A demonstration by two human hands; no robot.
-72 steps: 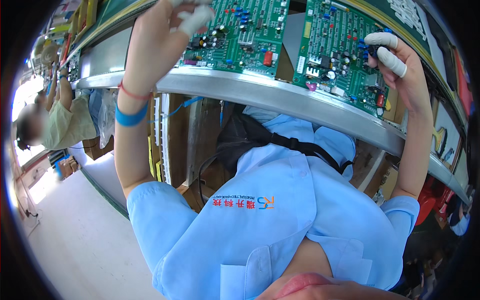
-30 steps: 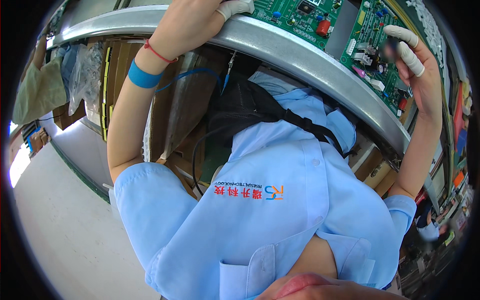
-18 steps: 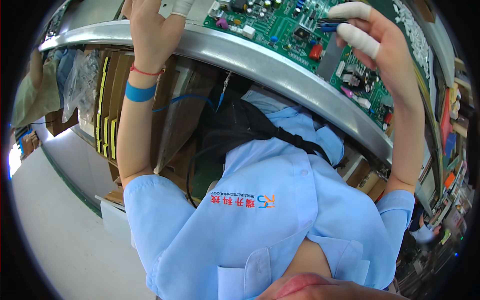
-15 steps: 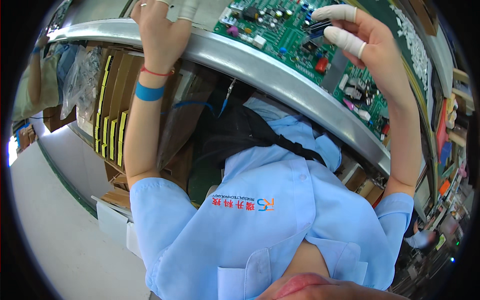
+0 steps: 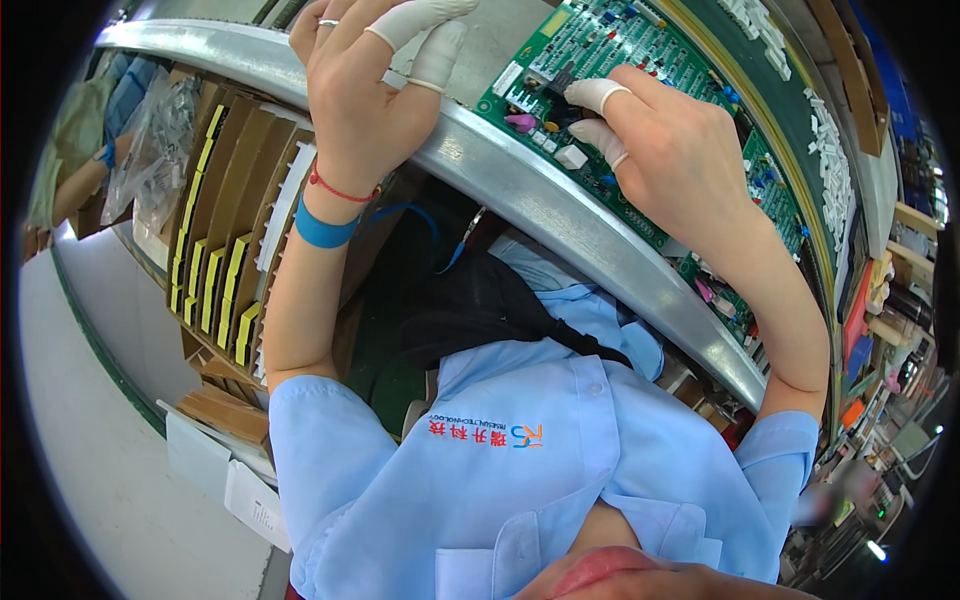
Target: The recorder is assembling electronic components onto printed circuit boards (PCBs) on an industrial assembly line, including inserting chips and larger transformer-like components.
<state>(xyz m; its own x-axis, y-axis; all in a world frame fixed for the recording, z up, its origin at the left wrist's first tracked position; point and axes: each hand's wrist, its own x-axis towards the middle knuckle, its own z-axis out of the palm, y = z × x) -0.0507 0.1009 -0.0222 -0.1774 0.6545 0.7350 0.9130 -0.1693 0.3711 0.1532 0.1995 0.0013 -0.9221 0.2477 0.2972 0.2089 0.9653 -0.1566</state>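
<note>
My right hand (image 5: 672,140), with white finger cots on thumb and forefinger, is low over the near left part of a green circuit board (image 5: 640,60). Its thumb and forefinger are closed around a small black electronic component (image 5: 564,108), partly hidden by the fingertips. Whether the component sits in the board or is just above it, I cannot tell. My left hand (image 5: 375,85) is over the metal rail, left of the board. Its cotted thumb and forefinger stretch out apart, with nothing seen between them. A blue wristband (image 5: 325,224) and a red cord circle that wrist.
The curved metal rail (image 5: 520,165) runs along the near edge. A second populated board (image 5: 715,290) lies to the right, partly under my right forearm. White small parts (image 5: 830,170) lie beyond the boards. Cardboard dividers with yellow edges (image 5: 225,220) stand at lower left. Another person's arm (image 5: 85,185) shows far left.
My right hand has moved left and down onto the board's near left area, carrying dark parts. My left hand has shifted right and nearer. The board appears further right.
</note>
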